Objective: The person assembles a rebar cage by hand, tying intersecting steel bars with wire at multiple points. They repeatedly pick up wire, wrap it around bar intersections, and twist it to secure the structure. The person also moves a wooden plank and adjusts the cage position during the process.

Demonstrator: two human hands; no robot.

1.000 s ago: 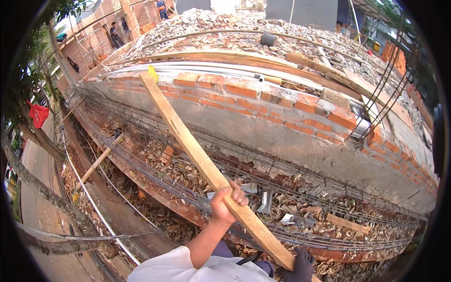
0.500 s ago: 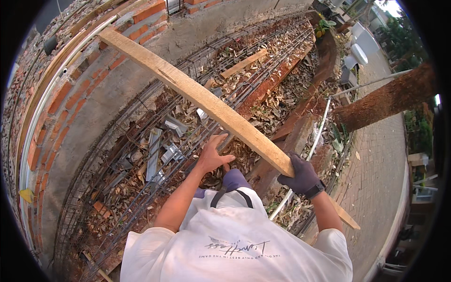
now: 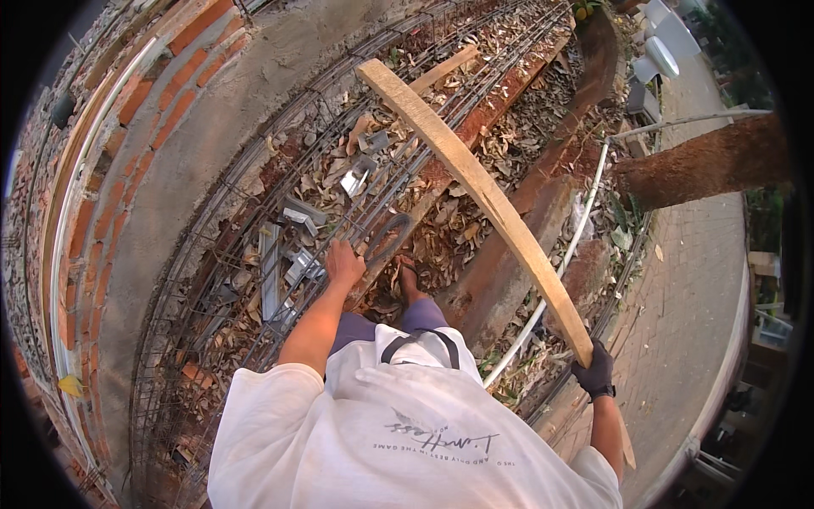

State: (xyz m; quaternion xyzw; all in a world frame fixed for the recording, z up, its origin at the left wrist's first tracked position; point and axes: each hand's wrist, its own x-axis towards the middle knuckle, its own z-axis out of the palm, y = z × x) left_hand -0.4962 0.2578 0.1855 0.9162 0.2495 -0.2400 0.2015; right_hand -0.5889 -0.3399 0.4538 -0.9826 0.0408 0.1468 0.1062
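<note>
A long pale wooden plank (image 3: 475, 182) slants from the upper middle down to the lower right. My right hand (image 3: 593, 371), in a dark glove, grips it near its lower end, and a short length sticks out past the glove. My left hand (image 3: 343, 262) is bare and off the plank. It hangs with loosely bent fingers over the leaf-strewn rebar and holds nothing. My foot (image 3: 410, 280) stands among dry leaves just right of that hand. The plank's far end hovers over the rebar cage (image 3: 254, 182).
A rendered brick wall (image 3: 144, 161) curves along the left. Grey metal pieces (image 3: 284, 254) lie in the rebar trench. A second board (image 3: 441, 69) lies near the top. A rusty form edge (image 3: 517, 246), a white pipe (image 3: 585, 204), a tree trunk (image 3: 704, 161) and a paved path (image 3: 687, 322) are on the right.
My left hand has let go of the plank and dropped toward the rebar. The plank now hangs from my right hand alone and has swung to the right.
</note>
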